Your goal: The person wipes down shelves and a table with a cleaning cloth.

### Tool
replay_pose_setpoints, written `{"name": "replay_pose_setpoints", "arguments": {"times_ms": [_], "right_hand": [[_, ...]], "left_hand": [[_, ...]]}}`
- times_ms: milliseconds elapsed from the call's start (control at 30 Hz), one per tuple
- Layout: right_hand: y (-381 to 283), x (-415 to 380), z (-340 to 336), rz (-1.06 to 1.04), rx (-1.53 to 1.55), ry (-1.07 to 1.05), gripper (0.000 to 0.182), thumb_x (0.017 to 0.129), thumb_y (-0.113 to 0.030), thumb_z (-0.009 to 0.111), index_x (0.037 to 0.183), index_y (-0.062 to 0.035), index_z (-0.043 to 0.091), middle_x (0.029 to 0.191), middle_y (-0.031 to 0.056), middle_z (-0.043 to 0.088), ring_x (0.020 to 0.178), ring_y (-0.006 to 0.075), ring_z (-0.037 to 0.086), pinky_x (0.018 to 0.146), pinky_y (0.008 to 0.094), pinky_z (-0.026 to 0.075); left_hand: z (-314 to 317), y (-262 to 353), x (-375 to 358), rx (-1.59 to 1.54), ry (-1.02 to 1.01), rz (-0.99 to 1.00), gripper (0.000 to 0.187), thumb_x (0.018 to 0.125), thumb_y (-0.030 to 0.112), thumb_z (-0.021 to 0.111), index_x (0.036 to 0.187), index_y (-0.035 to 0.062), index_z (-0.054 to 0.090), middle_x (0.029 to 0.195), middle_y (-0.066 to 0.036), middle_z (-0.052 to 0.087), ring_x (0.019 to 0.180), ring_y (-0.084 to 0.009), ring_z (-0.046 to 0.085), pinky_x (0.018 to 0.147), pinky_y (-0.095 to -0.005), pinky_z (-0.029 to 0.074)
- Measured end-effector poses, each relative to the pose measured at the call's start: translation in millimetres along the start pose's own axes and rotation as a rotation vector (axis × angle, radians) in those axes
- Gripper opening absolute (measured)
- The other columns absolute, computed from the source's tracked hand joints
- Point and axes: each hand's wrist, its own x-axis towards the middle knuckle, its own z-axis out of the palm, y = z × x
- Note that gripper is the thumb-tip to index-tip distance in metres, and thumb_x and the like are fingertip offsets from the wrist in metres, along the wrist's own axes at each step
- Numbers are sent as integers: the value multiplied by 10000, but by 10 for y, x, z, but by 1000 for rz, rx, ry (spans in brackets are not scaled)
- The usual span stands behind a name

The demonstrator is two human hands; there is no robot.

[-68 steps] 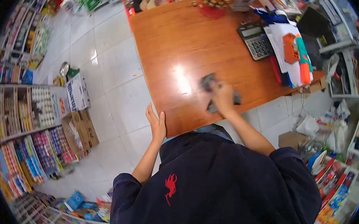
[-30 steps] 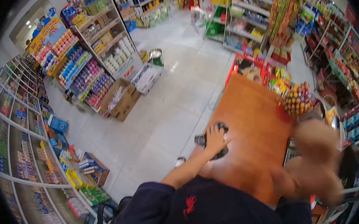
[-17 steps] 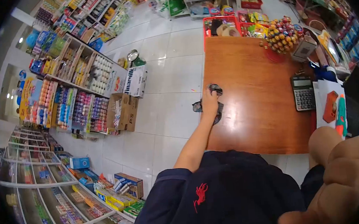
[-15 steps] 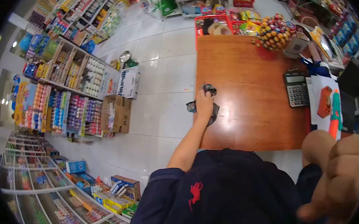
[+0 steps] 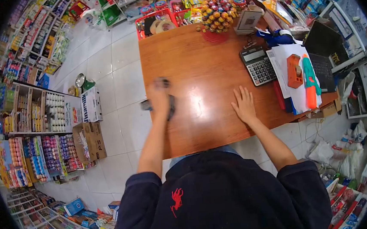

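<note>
My left hand (image 5: 160,95) is closed on a dark, crumpled cloth (image 5: 172,106) at the left side of the wooden table (image 5: 192,62). Motion smears this hand, and parts of the cloth stick out on both sides of it, one past the table's edge. My right hand (image 5: 245,106) lies flat on the tabletop, fingers spread, holding nothing. Just beyond it is a black calculator (image 5: 258,66).
Along the table's right side are papers (image 5: 283,59), an orange tape dispenser (image 5: 294,71), a green-and-orange toy gun (image 5: 310,81) and a laptop (image 5: 323,56). A lollipop stand (image 5: 219,19) is at the back. Stocked shelves (image 5: 41,112) line the left, across a tiled floor.
My right hand has come down from close to the camera onto the tabletop. The view has turned rightward. My left hand still grips the cloth and now looks blurred.
</note>
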Motion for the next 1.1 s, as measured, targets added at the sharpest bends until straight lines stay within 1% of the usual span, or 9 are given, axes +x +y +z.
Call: {"name": "replay_pose_setpoints", "arguments": {"times_ms": [33, 100, 267, 400, 433, 567, 967, 1033, 1100], "right_hand": [[38, -36, 2, 8, -5, -4, 538, 818, -343, 476, 1270, -76, 352, 1344, 158, 269, 1252, 326, 210, 1030, 463, 126], [27, -5, 2, -3, 4, -19, 548, 832, -379, 435, 1285, -85, 339, 1357, 157, 254, 1259, 317, 208, 1032, 454, 127], [54, -1, 4, 19, 34, -43, 529, 839, -379, 419, 1279, -93, 353, 1356, 155, 260, 1255, 316, 222, 1027, 461, 139], [70, 10, 16, 17, 56, -24, 528, 818, -356, 458, 1267, -93, 372, 1347, 159, 268, 1239, 330, 241, 1017, 474, 153], [77, 12, 17, 18, 51, -21, 528, 818, -356, 458, 1267, -93, 372, 1347, 159, 268, 1239, 330, 241, 1017, 474, 153], [37, 31, -38, 16, 46, -72, 545, 799, -343, 483, 1274, -106, 361, 1338, 162, 274, 1231, 332, 248, 1014, 475, 162], [4, 118, -144, 52, 53, -176, 563, 763, -268, 538, 1260, -72, 360, 1340, 192, 252, 1242, 360, 206, 1011, 492, 142], [-23, 160, -214, 68, 75, -207, 580, 751, -241, 552, 1265, -67, 347, 1347, 195, 237, 1247, 362, 195, 1012, 492, 138], [-51, 150, -222, 62, 60, -229, 583, 758, -263, 538, 1268, -59, 340, 1350, 203, 225, 1255, 368, 180, 1016, 497, 124]], "left_hand": [[-206, -19, 217, -262, 30, -370, 390, 879, 302, 400, 1054, -33, 501, 1023, -224, 504, 932, -337, 477, 809, -381, 384], [226, -698, 376, 477, 588, 106, 399, 888, 316, 404, 1009, -46, 518, 920, -219, 548, 849, -337, 512, 764, -389, 390], [691, 839, 397, -477, 7, -152, 341, 892, 228, 386, 1039, -60, 497, 920, -240, 545, 874, -329, 515, 763, -406, 395], [1753, 1439, 159, -153, -427, 628, 349, 758, 82, 505, 1098, 4, 480, 961, -217, 515, 886, -350, 501, 760, -419, 412], [1916, 1406, 93, -193, -220, 834, 398, 708, 106, 570, 1093, 37, 496, 934, -171, 531, 861, -331, 517, 748, -412, 425], [1857, 1157, 546, -5, -310, 693, 388, 706, 100, 580, 1085, 65, 506, 960, -166, 531, 889, -328, 514, 784, -398, 421], [933, -202, 1887, 632, 514, 65, 448, 788, 216, 535, 1189, 44, 430, 1048, -172, 509, 932, -327, 481, 774, -404, 397], [1104, 108, 1957, 268, 373, -144, 297, 824, 222, 449, 1018, 4, 501, 972, -197, 524, 881, -323, 496, 722, -420, 392], [1298, 430, 1949, -16, 355, 110, 190, 816, 135, 388, 903, 18, 510, 869, -194, 526, 799, -335, 496, 706, -443, 385]]}}
